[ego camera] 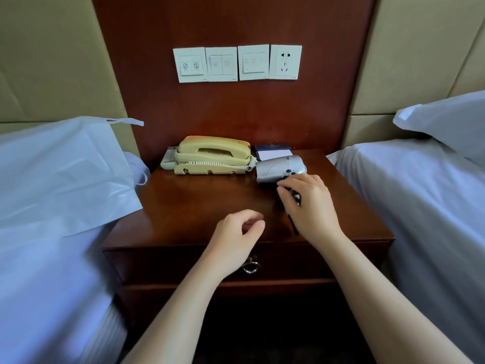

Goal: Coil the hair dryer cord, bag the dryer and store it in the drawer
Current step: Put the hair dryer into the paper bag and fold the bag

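Silver hair dryer (280, 168) lying on its side on the brown nightstand (199, 206), just beside the phone (212, 155). Right hand (311, 203) with fingers closed round the dark handle and cord (295, 224); left hand (237, 232) near, fingers loosely curled and holding nothing. Probably light and hard with a smooth body, so best held by the handle; cord likely soft and bendy.
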`<state>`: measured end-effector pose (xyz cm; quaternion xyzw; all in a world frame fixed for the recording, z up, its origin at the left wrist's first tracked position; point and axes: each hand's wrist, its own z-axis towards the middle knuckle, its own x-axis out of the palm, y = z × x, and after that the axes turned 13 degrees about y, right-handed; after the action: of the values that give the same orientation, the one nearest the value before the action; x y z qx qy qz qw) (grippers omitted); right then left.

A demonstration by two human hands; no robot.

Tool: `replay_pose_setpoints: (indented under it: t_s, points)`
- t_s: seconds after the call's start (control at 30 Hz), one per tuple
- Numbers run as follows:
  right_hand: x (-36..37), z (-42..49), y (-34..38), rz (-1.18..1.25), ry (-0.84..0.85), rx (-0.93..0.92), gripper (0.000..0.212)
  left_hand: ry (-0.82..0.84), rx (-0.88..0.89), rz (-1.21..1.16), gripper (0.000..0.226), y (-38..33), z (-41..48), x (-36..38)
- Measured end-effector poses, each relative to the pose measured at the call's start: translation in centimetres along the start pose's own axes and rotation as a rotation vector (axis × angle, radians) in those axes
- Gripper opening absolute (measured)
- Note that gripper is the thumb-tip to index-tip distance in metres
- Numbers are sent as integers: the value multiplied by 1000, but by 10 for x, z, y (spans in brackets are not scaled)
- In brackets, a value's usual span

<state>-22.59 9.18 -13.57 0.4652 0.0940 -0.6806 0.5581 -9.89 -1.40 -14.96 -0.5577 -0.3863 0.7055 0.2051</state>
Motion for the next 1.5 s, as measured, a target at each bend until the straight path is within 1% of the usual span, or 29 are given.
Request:
replay_pose_setpoints:
  t_s: [0.1, 0.2, 0.27, 0.33, 0.37, 0.43, 0.47, 0.57, 0.6, 0.67, 0.77, 0.87, 0.93, 0.97, 1.03, 1.07, 1.1, 1.13, 1.17, 1.23, 1.27, 1.4, 1.5]
  points:
    - [5, 0, 28, 28, 111, -79, 17, -38, -11, 8, 25, 12, -28, -23]
    - [17, -1, 58, 69, 219, -133, 20, -111, -47, 49, 24, 26, -51, -49]
    - [28, -2, 78, 123, 263, -129, 21, -170, -88, 95, 23, 36, -67, -69]
    - [39, -2, 98, 232, 316, -103, 20, -230, -140, 146, 25, 47, -84, -92]
    - [45, -2, 107, 290, 348, -89, 19, -270, -166, 195, 31, 54, -92, -105]
    - [58, 1, 121, 381, 421, -66, 19, -381, -211, 374, 57, 70, -107, -133]
    - [64, 4, 128, 424, 459, -46, 19, -442, -233, 478, 63, 78, -114, -148]
    - [88, 19, 142, 528, 547, 36, 19, -569, -336, 729, 55, 101, -128, -194]
    - [97, 28, 146, 545, 562, 70, 20, -586, -354, 803, 59, 109, -131, -208]
    - [115, 49, 157, 575, 578, 144, 27, -568, -398, 920, 67, 126, -133, -228]
    - [138, 82, 179, 635, 600, 230, 42, -505, -461, 989, 72, 149, -133, -243]
    - [158, 106, 200, 736, 612, 358, 52, -517, -414, 1049, 65, 175, -138, -252]
    - [170, 116, 211, 840, 624, 448, 53, -540, -365, 1061, 58, 187, -144, -260]
    - [174, 119, 215, 892, 630, 476, 49, -554, -337, 1052, 55, 191, -147, -264]
    - [181, 123, 219, 968, 622, 491, 34, -586, -285, 1027, 47, 194, -149, -269]
    - [184, 126, 219, 978, 594, 487, 22, -601, -258, 1018, 41, 194, -149, -271]
    - [185, 129, 218, 979, 560, 481, 14, -626, -226, 1015, 30, 193, -148, -272]
    - [186, 132, 215, 971, 528, 470, 17, -651, -198, 1011, 16, 192, -148, -272]
    - [184, 134, 212, 958, 495, 454, 23, -663, -183, 1002, 14, 191, -147, -272]
    - [175, 138, 204, 910, 416, 405, 28, -654, -165, 991, 29, 191, -147, -270]
    - [168, 139, 201, 888, 380, 373, 28, -655, -142, 994, 32, 189, -146, -269]
    - [136, 141, 188, 916, 293, 266, 27, -666, -10, 1020, 31, 180, -138, -257]
    - [111, 141, 175, 915, 200, 202, 26, -669, 116, 982, 28, 165, -127, -240]
